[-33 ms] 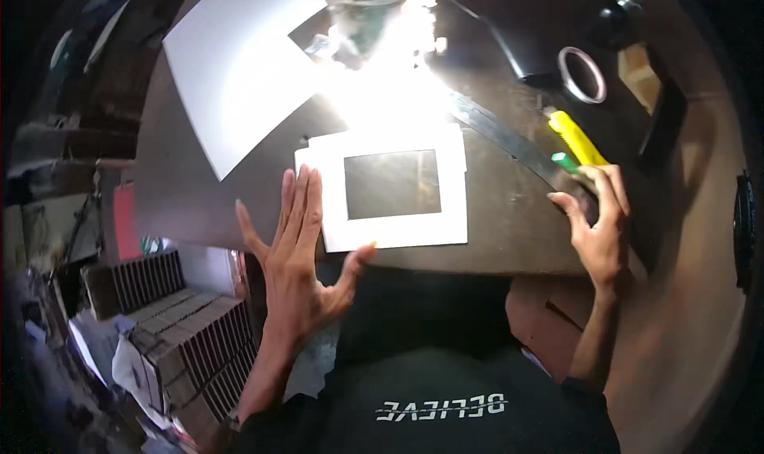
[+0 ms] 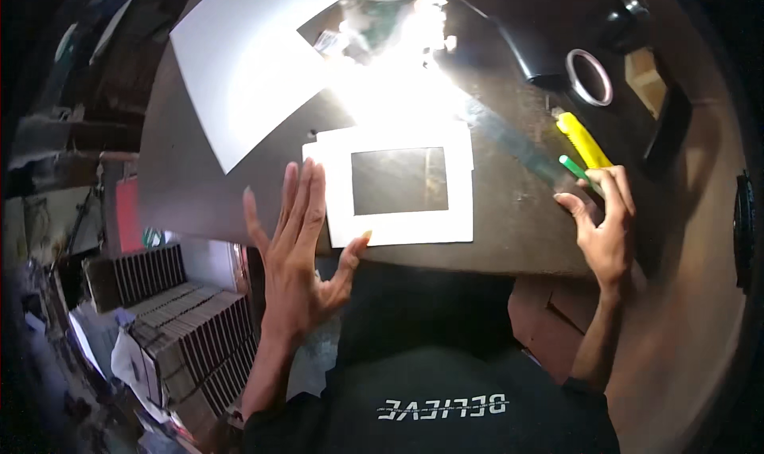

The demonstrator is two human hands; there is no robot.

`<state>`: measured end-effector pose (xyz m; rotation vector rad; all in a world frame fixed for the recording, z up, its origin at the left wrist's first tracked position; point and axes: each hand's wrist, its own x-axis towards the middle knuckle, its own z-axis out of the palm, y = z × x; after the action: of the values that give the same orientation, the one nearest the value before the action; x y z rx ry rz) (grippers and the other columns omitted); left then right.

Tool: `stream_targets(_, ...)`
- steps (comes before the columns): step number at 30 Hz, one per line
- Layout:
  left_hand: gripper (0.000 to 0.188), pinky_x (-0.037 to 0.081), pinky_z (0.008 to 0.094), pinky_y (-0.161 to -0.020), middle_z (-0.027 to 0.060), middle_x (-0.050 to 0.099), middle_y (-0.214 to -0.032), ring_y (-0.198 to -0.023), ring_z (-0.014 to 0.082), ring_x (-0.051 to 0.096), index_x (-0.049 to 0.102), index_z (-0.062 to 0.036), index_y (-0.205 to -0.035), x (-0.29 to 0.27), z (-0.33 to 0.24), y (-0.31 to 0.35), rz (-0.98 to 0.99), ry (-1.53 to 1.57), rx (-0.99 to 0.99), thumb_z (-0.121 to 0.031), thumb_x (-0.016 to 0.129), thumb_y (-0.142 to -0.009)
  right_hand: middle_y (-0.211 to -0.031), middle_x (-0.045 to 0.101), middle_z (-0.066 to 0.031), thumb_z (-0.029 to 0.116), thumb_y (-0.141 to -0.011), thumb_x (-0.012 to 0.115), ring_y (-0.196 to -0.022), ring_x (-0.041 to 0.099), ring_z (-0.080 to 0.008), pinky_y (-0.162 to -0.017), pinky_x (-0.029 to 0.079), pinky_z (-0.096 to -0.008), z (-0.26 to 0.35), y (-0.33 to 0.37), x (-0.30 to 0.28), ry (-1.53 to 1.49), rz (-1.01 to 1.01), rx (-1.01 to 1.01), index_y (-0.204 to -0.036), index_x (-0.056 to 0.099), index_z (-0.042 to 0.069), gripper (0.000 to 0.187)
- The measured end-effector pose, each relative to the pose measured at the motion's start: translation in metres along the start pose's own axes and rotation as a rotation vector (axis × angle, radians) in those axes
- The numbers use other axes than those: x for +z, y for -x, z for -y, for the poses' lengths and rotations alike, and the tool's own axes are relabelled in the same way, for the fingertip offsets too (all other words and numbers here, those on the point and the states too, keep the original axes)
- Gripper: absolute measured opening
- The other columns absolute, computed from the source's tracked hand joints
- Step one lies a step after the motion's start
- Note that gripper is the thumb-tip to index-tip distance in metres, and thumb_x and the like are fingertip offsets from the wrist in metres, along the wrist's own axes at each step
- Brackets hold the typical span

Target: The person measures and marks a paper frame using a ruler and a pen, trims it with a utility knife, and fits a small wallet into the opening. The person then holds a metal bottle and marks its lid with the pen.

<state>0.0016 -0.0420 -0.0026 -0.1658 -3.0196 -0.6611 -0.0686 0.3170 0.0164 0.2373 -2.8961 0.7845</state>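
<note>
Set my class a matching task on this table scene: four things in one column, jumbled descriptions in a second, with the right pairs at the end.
Things:
1. Card frame
2. Cutter
3. Ring
4. Left hand

Descriptions:
A. Pale and round, with an open middle
B. Spread at the left side of something white
C. White, with a rectangular opening
D. Bright yellow

Right pairs: 1-C, 2-D, 3-A, 4-B

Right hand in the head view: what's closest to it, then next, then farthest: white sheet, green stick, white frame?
1. Green stick: right by the right hand.
2. White frame: left of the hand.
3. White sheet: farthest off, upper left.
</note>
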Motion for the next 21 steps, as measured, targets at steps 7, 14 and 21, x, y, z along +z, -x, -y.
stream_targets(7, 0.059, -0.002, 0.0586, -0.123, 0.0018, 0.035, -0.163, -0.155, 0.0234, 0.020, 0.047, -0.0208, -0.151, -0.007, 0.034, 0.002, 0.159, -0.160, 0.121, -0.040, 0.062, -0.097, -0.078, 0.062, -0.0017, -0.003, -0.088, 0.067, -0.066, 0.049, -0.0092, -0.063, 0.042, -0.0283, -0.034, 0.000, -0.015, -0.350, -0.141, -0.065, -0.094, 0.061, 0.003, 0.010)
stream_targets(14, 0.058, 0.000, 0.0573, -0.125, 0.0009, 0.034, -0.163, -0.155, 0.0235, 0.019, 0.048, -0.0225, -0.150, -0.010, 0.040, 0.004, 0.186, -0.118, 0.184, -0.046, 0.058, -0.097, -0.074, 0.053, -0.0018, -0.001, -0.090, 0.069, -0.066, 0.043, -0.0150, -0.075, 0.044, -0.0353, -0.124, 0.065, -0.095, -0.035, 0.159, -0.186, -0.074, 0.052, 0.006, 0.024)
stream_targets(21, 0.058, 0.003, 0.0572, -0.126, 0.0015, 0.037, -0.162, -0.154, 0.0238, 0.020, 0.051, -0.0249, -0.148, -0.005, 0.042, 0.002, 0.188, -0.135, 0.179, -0.050, 0.057, -0.096, -0.064, 0.043, -0.0031, 0.026, -0.088, 0.079, -0.068, 0.037, -0.0163, -0.071, 0.034, -0.0339, -0.099, 0.064, -0.061, 0.074, 0.102, -0.201, -0.070, 0.047, 0.004, 0.043)
